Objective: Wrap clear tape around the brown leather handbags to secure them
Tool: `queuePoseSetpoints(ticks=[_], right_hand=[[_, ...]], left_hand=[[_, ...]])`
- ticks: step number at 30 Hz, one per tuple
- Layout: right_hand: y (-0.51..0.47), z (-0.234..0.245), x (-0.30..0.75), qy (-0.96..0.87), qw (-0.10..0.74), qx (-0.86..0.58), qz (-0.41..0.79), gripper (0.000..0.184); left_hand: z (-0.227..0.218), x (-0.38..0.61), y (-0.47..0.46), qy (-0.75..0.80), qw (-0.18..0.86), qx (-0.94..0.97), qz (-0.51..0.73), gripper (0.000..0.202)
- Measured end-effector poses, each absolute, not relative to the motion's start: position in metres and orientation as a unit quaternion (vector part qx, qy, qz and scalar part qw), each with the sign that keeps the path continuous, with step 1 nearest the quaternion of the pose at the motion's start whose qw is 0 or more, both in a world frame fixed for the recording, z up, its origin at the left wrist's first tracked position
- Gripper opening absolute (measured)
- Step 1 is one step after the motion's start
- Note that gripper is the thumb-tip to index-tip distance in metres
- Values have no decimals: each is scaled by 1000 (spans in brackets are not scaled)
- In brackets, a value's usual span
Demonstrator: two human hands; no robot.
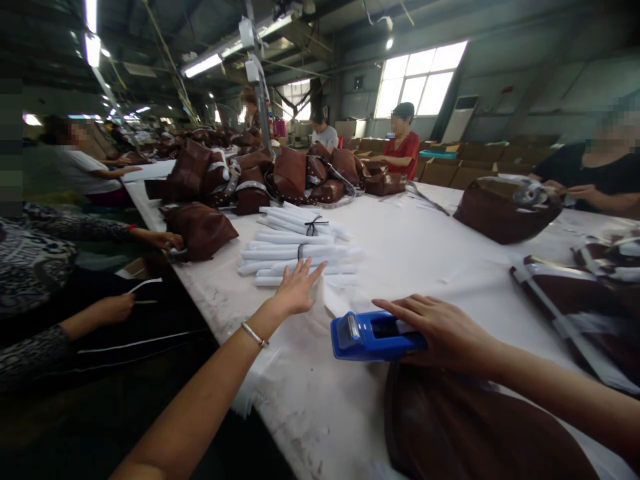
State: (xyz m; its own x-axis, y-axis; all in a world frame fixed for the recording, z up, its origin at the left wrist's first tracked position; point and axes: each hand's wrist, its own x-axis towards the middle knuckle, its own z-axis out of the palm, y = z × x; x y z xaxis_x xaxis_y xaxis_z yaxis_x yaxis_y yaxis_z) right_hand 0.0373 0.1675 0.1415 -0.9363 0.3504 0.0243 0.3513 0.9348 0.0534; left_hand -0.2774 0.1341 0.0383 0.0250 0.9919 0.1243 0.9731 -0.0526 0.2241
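Looking from the far left: one co-worker's hand [163, 239] rests against one brown bag [200, 230], and a second hand [113, 308] below it pinches a white strip [145, 285].

Next comes my left hand [295, 290], with one silver bracelet [255, 335] on its wrist. Its fingers [305, 275] are released and spread wide, all five apart, grasping nothing. Their tips lie over the near edge of a stack of white paper rolls [295, 252] on the white table [400, 253]. Whether they press down, I cannot tell. I count two black ties around the stack; the rolls themselves overlap too much to count.

Just right of those fingertips sits one blue handheld tool [367, 337]. My right hand [443, 333] covers its rear end. The fingers [400, 308] are stretched nearly straight along its top, touching it, not clenched. The thumb is hidden, so I cannot tell whether the hand actually grips it.

Beneath my right forearm lies one dark brown bag [450, 427]. Well beyond the fingers, a heap of brown bags [290, 175] crowds the table's far end. Farther right, one more brown bag [505, 212] sits before a seated person's hands [575, 192].
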Motion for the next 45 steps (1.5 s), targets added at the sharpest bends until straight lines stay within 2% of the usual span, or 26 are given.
queuePoseSetpoints(ticks=[2, 5, 9, 13, 17, 21, 22, 23, 27, 29, 31, 38, 43, 45], right_hand=[[166, 140, 36, -984, 22, -172, -40, 88], [164, 142, 36, -985, 38, -163, -52, 91], [158, 144, 39, -986, 40, -155, -54, 88], [155, 140, 40, -986, 29, -154, -55, 87], [155, 140, 31, -990, 19, -133, -46, 89], [155, 143, 15, -994, 2, -105, -36, 92], [155, 144, 11, -995, -6, -96, -35, 93], [156, 145, 7, -996, -14, -86, -35, 94], [159, 138, -13, -999, -43, -22, -14, 93], [160, 128, -24, -998, -55, 18, 1, 93], [159, 114, -35, -997, -62, 51, 14, 93], [157, 78, -60, -995, -50, 82, 43, 97], [153, 85, -62, -994, -65, 58, 66, 102], [146, 97, -53, -994, -54, 33, 88, 101]], left_hand=[[40, -270, 131, 574, -15, 811, 116, 99], [29, -258, 145, 427, -14, 898, 107, 74], [16, -254, 184, 454, 103, 882, 76, 49], [30, -243, 228, 497, 138, 850, 104, 26], [59, -220, 275, 555, 145, 796, 195, 40], [83, -220, 296, 548, 194, 774, 251, 84], [86, -226, 293, 539, 211, 774, 256, 88], [88, -235, 287, 531, 227, 773, 261, 85], [85, -282, 227, 549, 248, 744, 288, 39], [79, -306, 184, 578, 239, 722, 295, 26], [69, -324, 138, 607, 238, 699, 294, 24], [13, -339, 28, 715, 222, 621, 232, 44], [-22, -337, 20, 721, 266, 579, 273, 24], [-28, -341, 23, 713, 275, 574, 294, 25]])
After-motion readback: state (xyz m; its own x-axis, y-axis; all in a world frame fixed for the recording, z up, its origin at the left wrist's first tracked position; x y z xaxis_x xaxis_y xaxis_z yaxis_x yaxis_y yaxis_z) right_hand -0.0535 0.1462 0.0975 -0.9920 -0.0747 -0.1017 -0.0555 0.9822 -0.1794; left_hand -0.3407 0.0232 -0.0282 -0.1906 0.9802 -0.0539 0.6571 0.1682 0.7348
